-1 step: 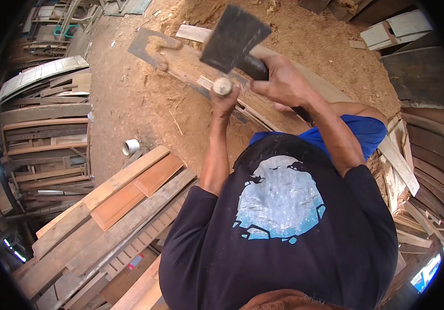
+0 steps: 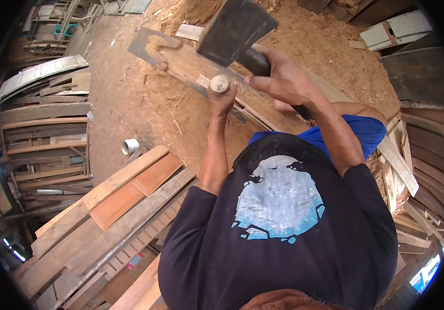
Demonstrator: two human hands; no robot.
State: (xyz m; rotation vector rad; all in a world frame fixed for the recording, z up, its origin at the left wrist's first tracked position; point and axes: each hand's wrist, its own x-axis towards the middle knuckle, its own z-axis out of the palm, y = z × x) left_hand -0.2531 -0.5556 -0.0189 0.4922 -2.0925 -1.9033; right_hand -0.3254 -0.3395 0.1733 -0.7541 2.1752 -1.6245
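My left hand (image 2: 222, 101) is closed round an upright chisel (image 2: 220, 84). Its round wooden butt faces up; the blade is hidden below my fist. In my right hand (image 2: 286, 80) is a hatchet (image 2: 237, 32) with a broad dark head, its handle end showing below the fingers. The head hangs above and just beyond the chisel's butt, apart from it. Under both hands a long wooden plank (image 2: 191, 61) lies slantwise from far left to near right, with a narrow strip or groove along it near my left hand.
Sawdust covers the ground (image 2: 351, 67). Stacked boards (image 2: 113, 196) fill the near left, with wooden racks (image 2: 46, 139) farther left. A white cup-like container (image 2: 130, 146) sits beside the stack. Planks (image 2: 428, 129) lean along the right. My bent leg in blue shorts (image 2: 361, 134) is at the right.
The hatchet head has risen slightly, away from the chisel's butt. My left hand and the chisel have shifted a little to the left.
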